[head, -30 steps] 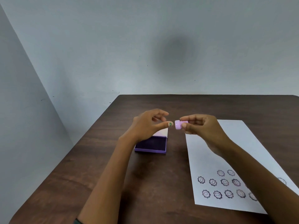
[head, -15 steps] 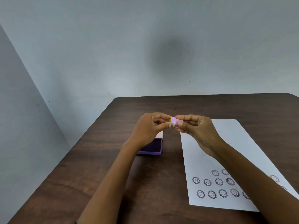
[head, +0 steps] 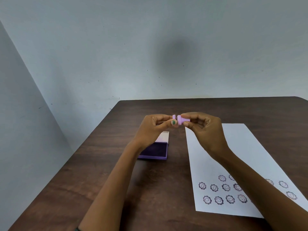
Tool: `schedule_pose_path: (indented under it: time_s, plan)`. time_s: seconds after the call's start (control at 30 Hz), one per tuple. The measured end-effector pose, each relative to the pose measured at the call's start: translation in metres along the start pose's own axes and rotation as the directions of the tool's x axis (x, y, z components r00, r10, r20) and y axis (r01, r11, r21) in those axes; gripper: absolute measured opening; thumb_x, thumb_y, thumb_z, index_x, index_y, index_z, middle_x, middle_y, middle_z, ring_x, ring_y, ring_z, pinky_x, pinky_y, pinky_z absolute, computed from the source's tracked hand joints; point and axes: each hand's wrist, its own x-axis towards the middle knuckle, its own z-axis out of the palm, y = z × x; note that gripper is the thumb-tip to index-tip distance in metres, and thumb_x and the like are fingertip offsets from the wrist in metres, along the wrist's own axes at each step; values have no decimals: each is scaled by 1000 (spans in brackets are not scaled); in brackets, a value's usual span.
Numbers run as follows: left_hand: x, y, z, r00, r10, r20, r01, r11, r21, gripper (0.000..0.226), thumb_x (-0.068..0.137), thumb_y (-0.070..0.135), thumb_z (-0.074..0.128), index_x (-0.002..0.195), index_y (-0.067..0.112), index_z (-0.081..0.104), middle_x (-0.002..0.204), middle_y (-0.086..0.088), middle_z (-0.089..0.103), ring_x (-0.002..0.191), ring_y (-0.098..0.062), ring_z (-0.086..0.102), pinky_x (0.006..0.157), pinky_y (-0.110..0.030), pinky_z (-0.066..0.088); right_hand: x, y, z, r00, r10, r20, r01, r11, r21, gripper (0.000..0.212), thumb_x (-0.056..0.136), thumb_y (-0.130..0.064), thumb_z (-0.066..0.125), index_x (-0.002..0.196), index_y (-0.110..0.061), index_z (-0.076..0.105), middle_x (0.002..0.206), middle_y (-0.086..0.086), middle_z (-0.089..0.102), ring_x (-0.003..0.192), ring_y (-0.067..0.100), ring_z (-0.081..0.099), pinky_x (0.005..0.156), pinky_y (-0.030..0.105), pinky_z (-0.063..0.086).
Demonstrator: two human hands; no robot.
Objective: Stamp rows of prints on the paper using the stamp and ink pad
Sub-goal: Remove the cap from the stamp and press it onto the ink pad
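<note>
- Left side: we see a pale grey-blue wall (head: 150, 47) meeting a second wall plane at the left, with a dark blurry smudge near centre.
- Dark brown wood-grain table (head: 100, 180) fills the lower frame, its far edge against the wall.
- Open purple rectangular ink pad (head: 156, 151) lies flat on the table left of centre, dark inked surface up, pale lid folded back on the far side. The left wrist partly hides it.
- Left hand (head: 153, 129) is raised above the ink pad, thumb and fingers pinched together on a small lilac piece at the stamp's left end. The thumbnail is painted green.
- We can't tell whether that piece is joined to the stamp or separate; a thin gap shows between them.
- Small lilac plastic stamp (head: 180, 121) is held in the air between both hands, lying sideways, above the table between ink pad and paper, touching neither.
- Right hand (head: 205, 130) is clamped on the stamp's right end, index finger on top and thumb below.
- White rectangular paper sheet (head: 236, 147) lies flat on the table to the right, well apart from the ink pad.
- Dark purple flower-shaped smiley prints (head: 214, 187) sit in rows near the sheet's close end; the right forearm covers some.
</note>
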Motion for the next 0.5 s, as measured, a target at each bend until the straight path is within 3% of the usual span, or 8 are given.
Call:
schedule_pose_path:
  time_s: [0.1,0.2,0.33,0.5]
  plan:
    - [1,-2,-1,999,-41,-33,42,999,14,25,83,26,68,106,17,70,93,5,73,86,-7,69,80,-22,54,0,3,-3,996,-2,-93,0,1000,-19,28,80,-3,67,108,-3,66,103,-3,64,87,6,63,78,-1,46]
    - [-1,-6,1,999,-37,-24,43,954,297,23,77,39,72,98,28,71,87,10,73,82,-6,67,86,-35,53,0,9,-6,977,37,-208,-43,999,-25,30,80,-5,67,110,-4,65,103,-4,63,87,6,63,75,-2,45]
    - [-4,-8,9,995,11,94,-65,802,594,24,79,49,66,99,36,68,88,18,71,82,2,56,92,-33,33,2,14,-9,961,77,-264,-88,996,-32,29,81,-6,67,110,-5,65,102,-5,62,86,7,62,71,-3,44]
    - [-6,-13,17,988,12,157,-122,689,714,23,80,51,64,98,36,68,79,20,64,85,0,46,82,-31,19,2,15,-7,961,84,-263,-104,993,-64,28,81,-9,68,109,-5,66,100,-6,62,84,7,62,70,-4,44]
